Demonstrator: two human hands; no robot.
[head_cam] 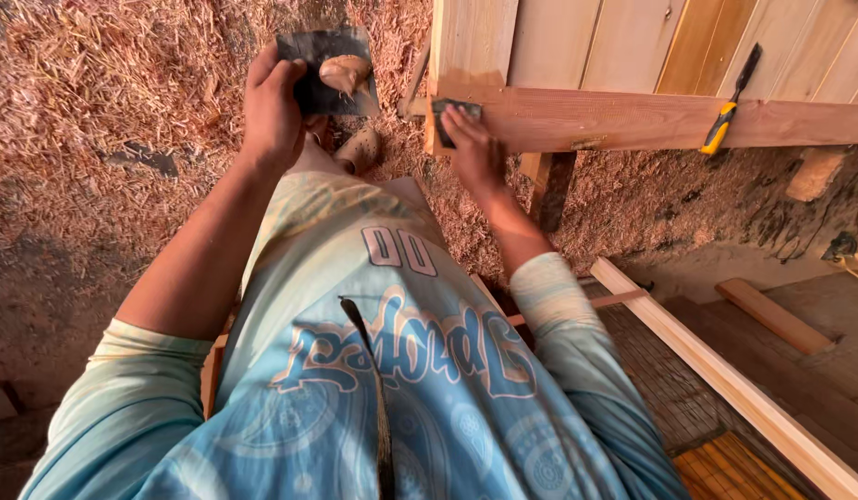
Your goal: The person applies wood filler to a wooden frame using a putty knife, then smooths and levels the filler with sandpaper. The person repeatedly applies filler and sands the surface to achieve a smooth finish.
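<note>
The left hand [273, 111] is raised over the wood shavings [105, 120] that cover the floor. Its fingers are curled around the edge of a dark flat plate [323, 69], held level, probably so the lump of tan filler [346, 72] resting on top does not slide off. Just below that hand, a foot in a sandal [357, 148] pokes out from under the person's pale blue shirt [392, 389].

To the right of it, the right hand [475, 153] presses a small dark scraper [455, 111] flat against the end of a horizontal wooden rail [633, 120], fingertips pushed down on the blade as if to spread or smooth something into the joint where the rail meets the upright boards [559, 42]. Further right of this hand, a chisel with a yellow and black handle [725, 125] leans on the rail's top edge, within reach. Below and to the right, a long pale plank [725, 389] lies slanted on the floor.

No packages, labels or signs are visible near either hand.
</note>
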